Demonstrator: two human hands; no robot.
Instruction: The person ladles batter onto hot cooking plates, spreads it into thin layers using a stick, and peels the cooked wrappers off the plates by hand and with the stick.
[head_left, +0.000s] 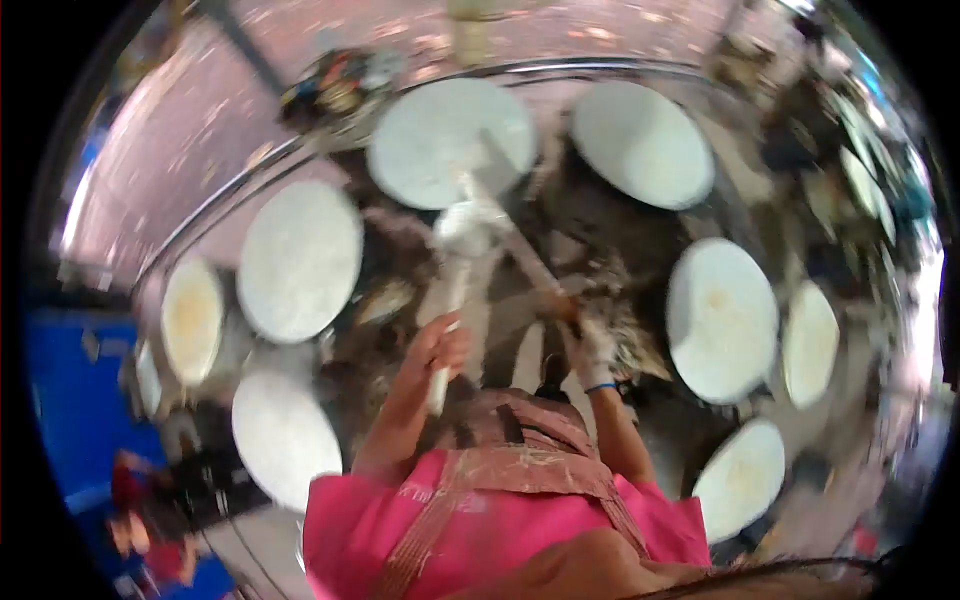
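Note:
My left hand (440, 345) is closed round the pale handle of a ladle-like scoop (465, 232), whose rounded white head points away from me. In my right hand (588, 345) is a long, light-coloured stick (528, 262), reaching forward and left until its far end meets or overlaps the scoop's head. Motion blur hides whether the two touch. The right hand looks whitish, and a blue band circles its wrist. Just beyond both tools lies a large pale round disc (440, 140), with a shadow across its right part.
More pale discs ring me: one at far right (642, 145), one at right (722, 320), one at left (300, 262) and one near left (285, 440). A dark, cluttered heap (340, 90) sits at the back. Another person (150, 545) is at lower left.

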